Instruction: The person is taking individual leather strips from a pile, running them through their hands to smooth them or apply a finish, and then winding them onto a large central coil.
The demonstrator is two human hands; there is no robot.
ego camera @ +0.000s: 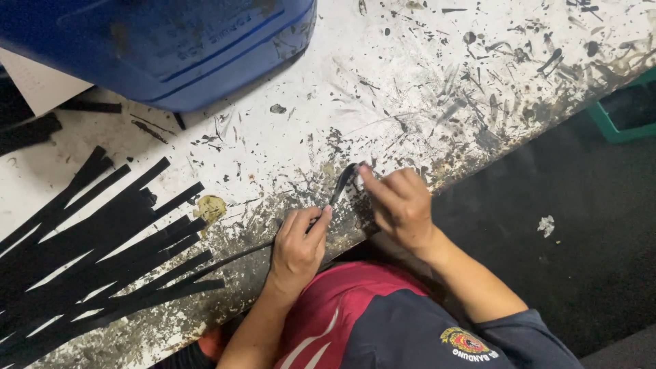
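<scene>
In the head view, the left hand (297, 247) pinches a thin black strip (340, 186) between thumb and forefinger, closed tight on its lower part. The right hand (402, 203) sits just beside it, fingertips closed on the strip's upper end — the strip curves up between the two hands, over the near edge of the stained white table (410, 75). Well off to the left of the left hand lies a fan of long black strips (96, 246), flat on the table. Beyond both hands, at the far side, stands a blue plastic container (171, 48). To the right of the right hand — past the table's edge — is the dark floor (581, 239) with a green crate (618, 123).
</scene>
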